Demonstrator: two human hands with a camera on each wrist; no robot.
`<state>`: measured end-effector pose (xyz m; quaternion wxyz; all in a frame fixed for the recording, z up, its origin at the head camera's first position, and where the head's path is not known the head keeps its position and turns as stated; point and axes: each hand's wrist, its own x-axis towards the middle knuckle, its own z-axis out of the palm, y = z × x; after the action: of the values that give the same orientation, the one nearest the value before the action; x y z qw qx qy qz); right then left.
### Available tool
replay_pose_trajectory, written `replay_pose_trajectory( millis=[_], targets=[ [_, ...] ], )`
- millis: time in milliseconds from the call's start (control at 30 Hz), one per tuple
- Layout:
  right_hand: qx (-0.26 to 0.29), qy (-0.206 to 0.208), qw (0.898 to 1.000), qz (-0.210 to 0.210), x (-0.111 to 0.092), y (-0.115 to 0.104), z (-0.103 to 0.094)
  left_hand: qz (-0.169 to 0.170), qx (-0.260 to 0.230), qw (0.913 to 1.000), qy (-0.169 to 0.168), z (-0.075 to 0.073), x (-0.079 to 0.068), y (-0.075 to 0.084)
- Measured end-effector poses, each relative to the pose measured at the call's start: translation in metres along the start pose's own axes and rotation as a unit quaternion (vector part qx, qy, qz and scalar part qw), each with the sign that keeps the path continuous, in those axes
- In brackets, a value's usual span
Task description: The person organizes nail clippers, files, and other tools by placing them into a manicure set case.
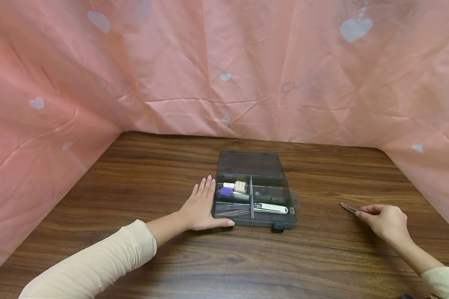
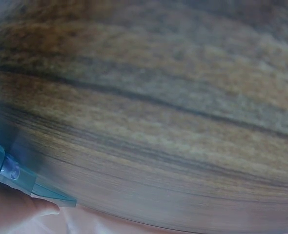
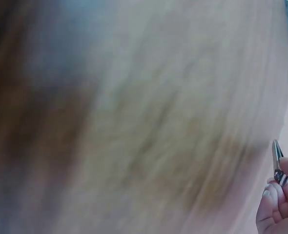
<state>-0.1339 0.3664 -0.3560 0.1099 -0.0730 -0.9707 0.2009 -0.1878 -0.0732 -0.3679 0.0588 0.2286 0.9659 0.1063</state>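
A smoky, see-through divided case (image 1: pixel 260 224) lies on the wooden table with its lid (image 1: pixel 250 163) laid back. My left hand (image 1: pixel 200 209) rests along the case's left side, fingers straight and thumb at its front edge. Inside, on the left, lie a beige nail polish bottle (image 1: pixel 241 187) and one with a purple part (image 1: pixel 225 192); slim pieces (image 1: pixel 233 209) sit in front of them. A white nail clipper (image 1: pixel 271 208) lies at the front right. Well right of the case, my right hand (image 1: pixel 387 220) pinches a slim metal tool (image 3: pixel 277 158), its exact kind unclear.
Dark wood tabletop (image 1: pixel 153 166) surrounds the case. Pink cloth (image 1: pixel 284 74) with pale hearts hangs at the back and both sides. The case's front latch (image 1: pixel 278 227) sticks out toward me. A small dark object (image 1: pixel 405 296) shows at the bottom right edge.
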Motion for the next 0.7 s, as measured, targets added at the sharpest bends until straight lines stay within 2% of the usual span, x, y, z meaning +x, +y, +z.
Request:
replay_pose_trajectory(
  millis=[300, 700],
  targets=[
    [0.014, 0.028, 0.998, -0.057, 0.002, -0.018, -0.001, 0.001, -0.003, 1.0000, -0.001, 0.000, 0.000, 0.000],
    [0.064, 0.024, 0.995, -0.076, 0.000, -0.042, 0.005, 0.004, -0.003, 1.0000, 0.003, 0.000, 0.000, 0.000]
  ],
)
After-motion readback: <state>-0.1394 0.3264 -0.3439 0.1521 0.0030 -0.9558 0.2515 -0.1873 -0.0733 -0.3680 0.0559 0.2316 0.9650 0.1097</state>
